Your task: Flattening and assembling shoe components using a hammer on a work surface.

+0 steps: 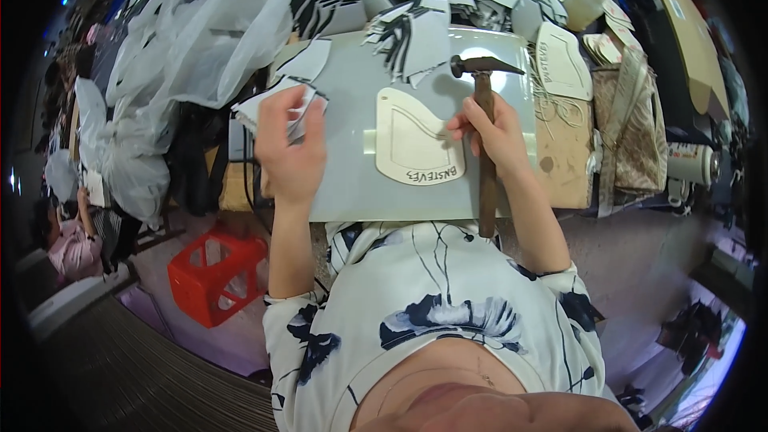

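My right hand [498, 132] is closed round the wooden handle of a hammer [486, 168]; its metal head points away from me. The fingertips of that hand reach the right edge of a cream pattern piece [408, 140], which lies flat on the pale grey board [344, 184] and bears drawn outlines and handwriting. At the board's left side my left hand [292, 148] is curled over a small stack of white cut pieces [252, 110] with dark edges. One white piece shows between its thumb and fingers, which seem to grip it.
Piles of white cut pieces [428, 32] with dark edges line the back. Clear plastic bags [232, 40] fill the far left. To the right are a squeeze bottle [584, 10], another pattern piece [562, 64] and loose cord [558, 112]. A red stool [212, 276] stands on the floor.
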Motion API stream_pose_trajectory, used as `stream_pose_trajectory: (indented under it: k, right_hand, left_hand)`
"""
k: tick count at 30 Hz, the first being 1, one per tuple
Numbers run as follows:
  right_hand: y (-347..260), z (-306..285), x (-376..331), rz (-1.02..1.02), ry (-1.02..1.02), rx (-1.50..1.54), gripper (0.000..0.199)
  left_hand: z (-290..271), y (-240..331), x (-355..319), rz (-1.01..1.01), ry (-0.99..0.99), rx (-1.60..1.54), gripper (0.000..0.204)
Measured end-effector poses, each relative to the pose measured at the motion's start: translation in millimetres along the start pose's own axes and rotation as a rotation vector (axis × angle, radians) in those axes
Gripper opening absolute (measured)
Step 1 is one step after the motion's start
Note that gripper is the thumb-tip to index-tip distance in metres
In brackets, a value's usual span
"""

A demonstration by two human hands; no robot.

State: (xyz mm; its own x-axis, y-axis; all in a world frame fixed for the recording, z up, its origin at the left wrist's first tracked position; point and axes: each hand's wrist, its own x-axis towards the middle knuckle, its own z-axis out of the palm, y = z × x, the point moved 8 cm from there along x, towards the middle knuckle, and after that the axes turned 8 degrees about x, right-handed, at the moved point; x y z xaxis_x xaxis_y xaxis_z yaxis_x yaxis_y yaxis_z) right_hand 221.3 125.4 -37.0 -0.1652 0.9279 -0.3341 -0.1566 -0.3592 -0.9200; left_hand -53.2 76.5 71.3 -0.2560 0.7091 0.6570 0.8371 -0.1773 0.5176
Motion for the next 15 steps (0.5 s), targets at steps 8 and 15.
stream_pose_trajectory:
  k: [8, 15]
  right_hand:
    - [1, -2, 0, -0.018, -0.052, 0.057, 0.022]
    - [4, -2, 4, -0.011, -0.069, 0.056, 0.022]
  left_hand:
    - [150, 24, 18, -0.188, -0.513, -0.221, 0.034]
    - [176, 29, 13, -0.177, -0.611, 0.123, 0.038]
